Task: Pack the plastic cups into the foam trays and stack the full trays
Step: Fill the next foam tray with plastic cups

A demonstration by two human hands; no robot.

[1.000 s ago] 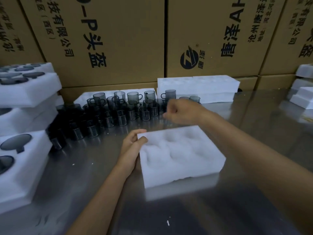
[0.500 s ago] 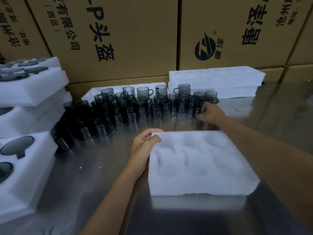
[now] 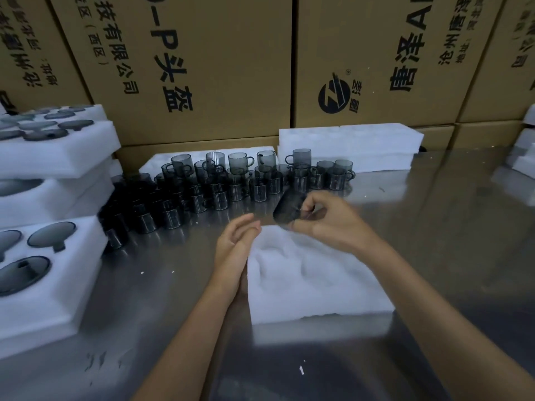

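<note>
A white foam tray (image 3: 312, 282) with moulded hollows lies on the steel table in front of me, with no cups in it. My left hand (image 3: 236, 246) rests flat against its left edge, fingers straight. My right hand (image 3: 327, 219) pinches a smoky grey plastic cup (image 3: 288, 211) by its handle side, tilted, just above the tray's far left corner. Several more grey cups (image 3: 231, 183) with handles stand in stacked rows behind the tray.
Filled foam trays (image 3: 43, 279) are stacked at the left, lids of cups showing in their holes. Spare foam trays (image 3: 350, 149) lie at the back, more at the far right (image 3: 524, 157). Cardboard boxes (image 3: 202, 68) form a wall behind the table.
My right hand has taken a cup from the right end of the rows and brought it back over the tray's far left corner. My left hand stays at the tray's left edge.
</note>
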